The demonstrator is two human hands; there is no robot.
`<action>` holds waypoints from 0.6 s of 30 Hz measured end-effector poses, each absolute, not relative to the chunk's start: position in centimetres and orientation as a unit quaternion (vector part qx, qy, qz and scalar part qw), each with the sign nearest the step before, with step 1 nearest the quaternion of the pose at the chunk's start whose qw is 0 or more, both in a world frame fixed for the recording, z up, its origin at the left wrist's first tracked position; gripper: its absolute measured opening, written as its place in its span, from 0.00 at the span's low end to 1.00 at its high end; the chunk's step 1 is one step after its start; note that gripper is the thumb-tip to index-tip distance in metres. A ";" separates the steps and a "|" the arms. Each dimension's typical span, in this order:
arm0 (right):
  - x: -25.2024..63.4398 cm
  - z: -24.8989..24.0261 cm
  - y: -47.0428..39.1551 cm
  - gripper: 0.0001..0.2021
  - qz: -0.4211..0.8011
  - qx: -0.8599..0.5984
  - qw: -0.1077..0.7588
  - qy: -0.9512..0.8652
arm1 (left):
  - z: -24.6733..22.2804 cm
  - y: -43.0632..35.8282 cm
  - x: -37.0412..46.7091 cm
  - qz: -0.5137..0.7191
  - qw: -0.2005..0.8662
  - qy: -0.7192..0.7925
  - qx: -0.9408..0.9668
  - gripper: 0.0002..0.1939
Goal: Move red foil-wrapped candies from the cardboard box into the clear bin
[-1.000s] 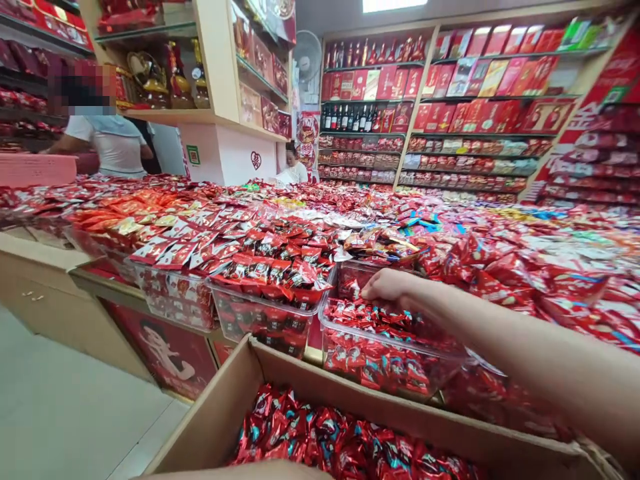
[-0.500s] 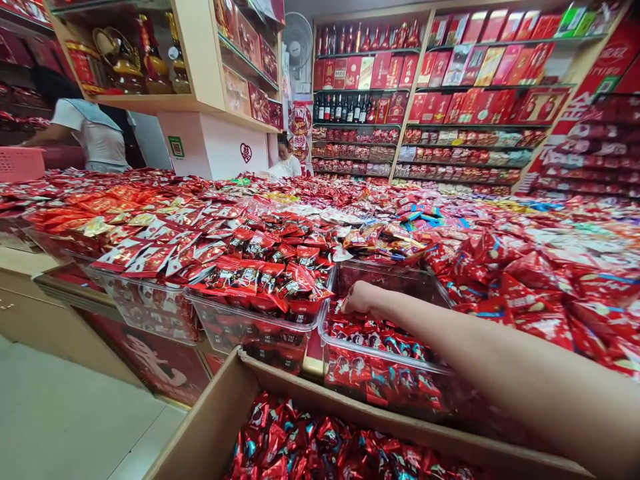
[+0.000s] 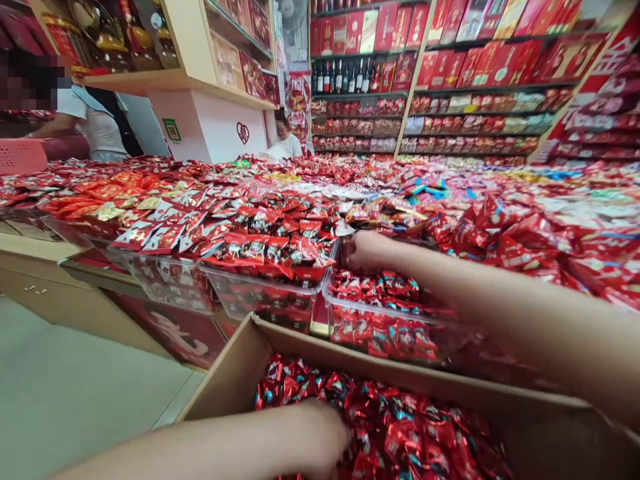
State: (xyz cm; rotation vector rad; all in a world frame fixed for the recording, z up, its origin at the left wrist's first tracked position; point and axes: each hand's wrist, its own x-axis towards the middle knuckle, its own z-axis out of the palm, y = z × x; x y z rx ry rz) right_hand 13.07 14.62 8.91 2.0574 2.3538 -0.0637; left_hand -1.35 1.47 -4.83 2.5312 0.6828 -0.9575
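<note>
My left hand (image 3: 320, 437) reaches down into an open cardboard box (image 3: 400, 373) at the bottom of the view. It presses among a heap of small red foil-wrapped candies (image 3: 415, 433); blur and the candies hide its fingers. My right hand (image 3: 369, 250) is at the back of a clear plastic bin (image 3: 350, 303), above the same kind of red candies (image 3: 373, 283). Its fingers curl downward, closed, and are partly smeared; whatever may be in them cannot be made out. The box stands right in front of the bin.
Left of the bin, another clear bin (image 3: 260, 283) is heaped with red and black packets (image 3: 270, 247). Larger red packets (image 3: 530, 233) pile up to the right. Behind stand shelves (image 3: 415, 87) of bottles and boxes. Two people (image 3: 97, 123) are across the counter; a pink basket (image 3: 23, 155) is far left.
My left hand has come into view, inside the cardboard box. My right hand has risen from the candies toward the back of the bin. The camera view has tilted down.
</note>
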 end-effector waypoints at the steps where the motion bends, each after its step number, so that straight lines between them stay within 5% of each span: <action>1: 13.2 10.1 13.9 0.08 -0.005 0.654 -0.007 0.756 | -4.8 1.5 -1.3 -0.320 0.165 0.240 0.902 0.14; 7: 14.7 13.8 4.6 0.09 0.112 0.564 -0.173 0.800 | -6.1 1.1 -1.4 -0.261 0.207 0.246 0.910 0.12; 14: 17.5 2.6 -4.5 0.08 -0.238 0.498 -0.140 0.822 | -6.7 1.4 -0.5 -0.160 0.322 0.317 0.877 0.05; 18: 19.2 -2.9 -4.9 0.07 -0.406 0.551 -0.093 0.724 | -4.6 1.4 1.0 -0.079 0.417 0.343 0.838 0.12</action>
